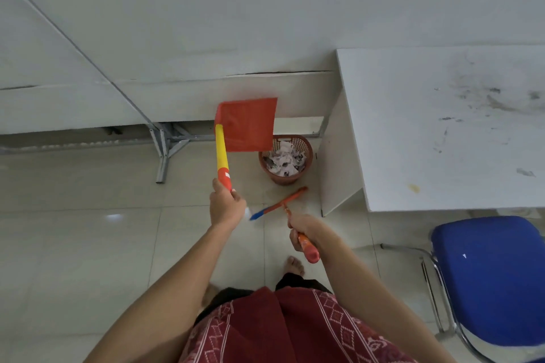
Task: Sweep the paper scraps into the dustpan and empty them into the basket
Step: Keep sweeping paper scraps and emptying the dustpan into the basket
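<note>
My left hand [225,209], fingers wrapped round the yellow-and-red handle, holds the red dustpan [247,124] up above the fingers, its pan tipped beside the rim of the basket [285,160], where the paper scraps [284,160] lie. My right hand [303,230] grips the broom [280,203]. The pan is probably light, stiff plastic, best held by its handle. A small white sticker there is unreadable.
</note>
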{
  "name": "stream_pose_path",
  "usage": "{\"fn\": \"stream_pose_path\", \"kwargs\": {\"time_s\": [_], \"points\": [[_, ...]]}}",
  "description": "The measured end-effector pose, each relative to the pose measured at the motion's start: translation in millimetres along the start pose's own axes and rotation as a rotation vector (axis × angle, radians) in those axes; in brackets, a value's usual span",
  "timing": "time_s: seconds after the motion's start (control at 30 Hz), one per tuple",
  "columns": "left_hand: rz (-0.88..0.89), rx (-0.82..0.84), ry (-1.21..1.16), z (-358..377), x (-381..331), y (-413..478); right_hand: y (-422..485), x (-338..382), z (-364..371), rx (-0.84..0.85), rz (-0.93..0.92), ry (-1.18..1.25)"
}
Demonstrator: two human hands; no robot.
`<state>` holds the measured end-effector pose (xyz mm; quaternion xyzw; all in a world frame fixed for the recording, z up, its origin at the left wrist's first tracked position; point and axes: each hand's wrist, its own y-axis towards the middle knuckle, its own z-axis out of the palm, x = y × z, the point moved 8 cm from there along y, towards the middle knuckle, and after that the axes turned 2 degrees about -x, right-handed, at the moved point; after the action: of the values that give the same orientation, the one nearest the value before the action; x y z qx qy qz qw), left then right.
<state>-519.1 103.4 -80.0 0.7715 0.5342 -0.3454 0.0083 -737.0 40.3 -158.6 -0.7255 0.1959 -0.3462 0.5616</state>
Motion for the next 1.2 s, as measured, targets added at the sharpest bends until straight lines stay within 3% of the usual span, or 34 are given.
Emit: {"fn": "stream_pose_path", "kwargs": {"time_s": [0.43,0.63,0.83,1.0,1.2], "points": [[-0.556,-0.132,-0.864,-171,205,56,-50,74,226,0.143,-0.174,-0.236],[-0.660,-0.201,-1.233,-255,303,50,-82,101,341,0.180,-0.288,-0.353],[-0.702,-0.353,-1.362,-328,387,28,-126,126,444,0.224,-0.464,-0.581],[-0.708,-0.441,-1.346,-378,437,15,-137,140,523,0.327,-0.456,-0.552],[-0.712,-0.421,-1.391,-418,483,25,-155,162,623,0.467,-0.450,-0.568]]}}
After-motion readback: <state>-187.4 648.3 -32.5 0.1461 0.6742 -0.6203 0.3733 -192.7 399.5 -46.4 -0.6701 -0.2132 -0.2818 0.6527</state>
